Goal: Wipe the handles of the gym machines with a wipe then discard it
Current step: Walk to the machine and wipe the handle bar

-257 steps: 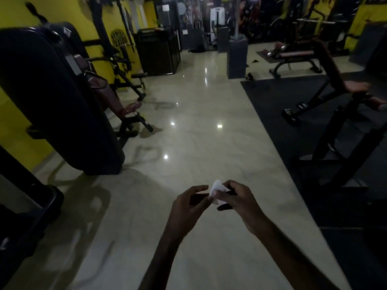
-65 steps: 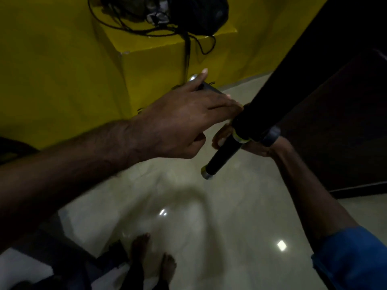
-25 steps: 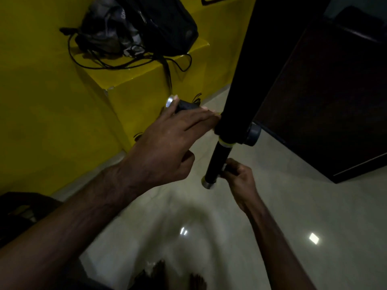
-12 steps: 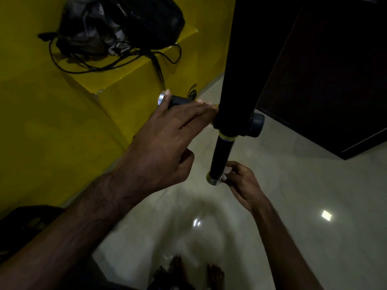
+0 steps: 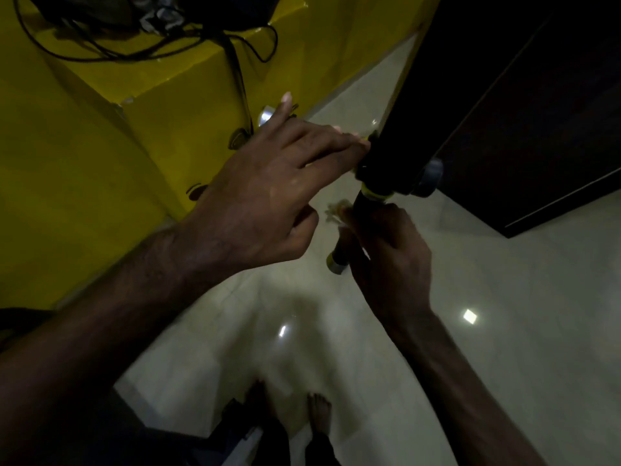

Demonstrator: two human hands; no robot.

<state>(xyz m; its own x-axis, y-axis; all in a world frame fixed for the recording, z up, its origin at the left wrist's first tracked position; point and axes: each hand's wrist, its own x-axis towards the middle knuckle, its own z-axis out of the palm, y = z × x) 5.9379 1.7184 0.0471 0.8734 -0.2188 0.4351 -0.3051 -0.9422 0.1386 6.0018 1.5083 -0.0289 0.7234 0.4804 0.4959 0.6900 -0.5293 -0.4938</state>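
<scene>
A black machine arm [image 5: 420,95] comes down from the top right and ends in two handles. My left hand [image 5: 268,193] lies over the far handle, whose silver end cap [image 5: 265,115] shows beyond my index finger. My right hand [image 5: 386,253] is wrapped around the near black handle [image 5: 339,257], below its yellow ring [image 5: 374,195]. A scrap of pale wipe [image 5: 334,210] sticks out at my right thumb, pressed against the handle. The handle's silver end cap shows just under my fingers.
A yellow ledge [image 5: 168,82] against the yellow wall holds a dark bag [image 5: 111,8] with trailing black cords. A dark cabinet [image 5: 537,112] stands at the right. The pale glossy floor [image 5: 504,331] lies below, with my bare feet [image 5: 319,412] on it.
My right hand has slid up the near handle from its end cap toward the yellow ring, with the wipe now showing. My left hand stays on the far handle.
</scene>
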